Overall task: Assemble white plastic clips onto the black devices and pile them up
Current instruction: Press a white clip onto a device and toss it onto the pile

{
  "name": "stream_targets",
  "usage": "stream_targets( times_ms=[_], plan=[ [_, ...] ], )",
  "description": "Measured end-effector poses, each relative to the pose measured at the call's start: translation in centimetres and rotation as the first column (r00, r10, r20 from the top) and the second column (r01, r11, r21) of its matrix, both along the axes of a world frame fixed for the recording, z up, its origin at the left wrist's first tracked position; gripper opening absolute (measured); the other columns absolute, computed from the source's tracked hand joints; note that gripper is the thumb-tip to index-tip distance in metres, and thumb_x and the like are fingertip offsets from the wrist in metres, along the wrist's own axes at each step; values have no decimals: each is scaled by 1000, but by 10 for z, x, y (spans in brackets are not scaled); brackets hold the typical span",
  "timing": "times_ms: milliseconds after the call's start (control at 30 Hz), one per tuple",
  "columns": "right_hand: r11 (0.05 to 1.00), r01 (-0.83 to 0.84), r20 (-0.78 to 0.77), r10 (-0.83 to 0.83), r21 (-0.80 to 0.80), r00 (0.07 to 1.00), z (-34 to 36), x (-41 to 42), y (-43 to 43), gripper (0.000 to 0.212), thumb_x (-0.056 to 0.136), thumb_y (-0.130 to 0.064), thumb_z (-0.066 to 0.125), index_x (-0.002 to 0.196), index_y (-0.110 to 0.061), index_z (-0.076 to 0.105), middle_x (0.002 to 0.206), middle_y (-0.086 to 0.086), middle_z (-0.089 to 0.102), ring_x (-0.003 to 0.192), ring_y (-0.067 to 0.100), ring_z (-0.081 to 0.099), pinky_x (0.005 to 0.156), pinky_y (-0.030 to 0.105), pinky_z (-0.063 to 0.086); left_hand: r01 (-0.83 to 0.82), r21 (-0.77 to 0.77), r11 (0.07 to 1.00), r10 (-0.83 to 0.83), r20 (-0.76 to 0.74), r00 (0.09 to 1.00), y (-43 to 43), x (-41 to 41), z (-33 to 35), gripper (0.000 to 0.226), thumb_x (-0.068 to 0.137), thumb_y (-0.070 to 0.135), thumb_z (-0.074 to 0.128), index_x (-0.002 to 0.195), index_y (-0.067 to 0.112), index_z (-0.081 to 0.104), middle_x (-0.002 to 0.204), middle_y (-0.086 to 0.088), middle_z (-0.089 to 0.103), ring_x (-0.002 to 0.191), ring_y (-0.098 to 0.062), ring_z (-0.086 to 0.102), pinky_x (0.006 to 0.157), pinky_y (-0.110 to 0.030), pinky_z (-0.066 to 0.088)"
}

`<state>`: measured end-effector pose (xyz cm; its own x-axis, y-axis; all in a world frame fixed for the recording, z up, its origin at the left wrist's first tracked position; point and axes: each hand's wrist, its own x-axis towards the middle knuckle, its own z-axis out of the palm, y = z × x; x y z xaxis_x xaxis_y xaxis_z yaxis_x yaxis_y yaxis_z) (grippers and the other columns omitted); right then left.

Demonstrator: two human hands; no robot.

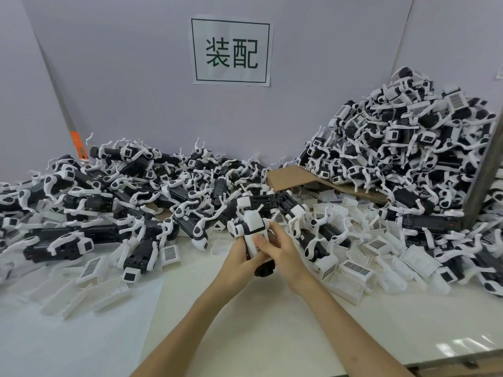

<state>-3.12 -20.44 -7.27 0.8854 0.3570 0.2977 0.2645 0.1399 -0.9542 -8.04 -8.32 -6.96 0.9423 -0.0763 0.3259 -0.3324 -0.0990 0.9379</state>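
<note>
hands meet dead centre: left hand point(239, 258) and right hand point(284, 255) both have fingers curled tight round one black device point(261, 269), with a white clip point(253, 228) on its upper end and the right thumb pressing on it. bare table point(245, 336) opens from 5 to 7 o'clock, front edge showing at 5. tall pile point(408, 148) of clipped devices climbs at 2 o'clock, low heap point(109, 191) crowds 9 to 11, loose clips point(362, 268) at 4. sign point(231, 50) at 12 reads 装配.

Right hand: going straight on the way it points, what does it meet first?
The right hand grips the black device with its white plastic clip, so that comes first; behind it, probably the left hand, depth unclear.
</note>
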Motion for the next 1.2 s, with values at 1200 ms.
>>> stream_targets(
  times_ms=[1200],
  plan=[
    [977,208,110,-202,-48,973,2,11,-8,27,97,-42,51,109,-25,69,98,-7,69,92,6,62,73,18,48,16,49,999,-11,-96,995,3,6,-6,35,88,12,77,109,34,59,89,25,73,86,2,70,70,-11,51]
  ],
)
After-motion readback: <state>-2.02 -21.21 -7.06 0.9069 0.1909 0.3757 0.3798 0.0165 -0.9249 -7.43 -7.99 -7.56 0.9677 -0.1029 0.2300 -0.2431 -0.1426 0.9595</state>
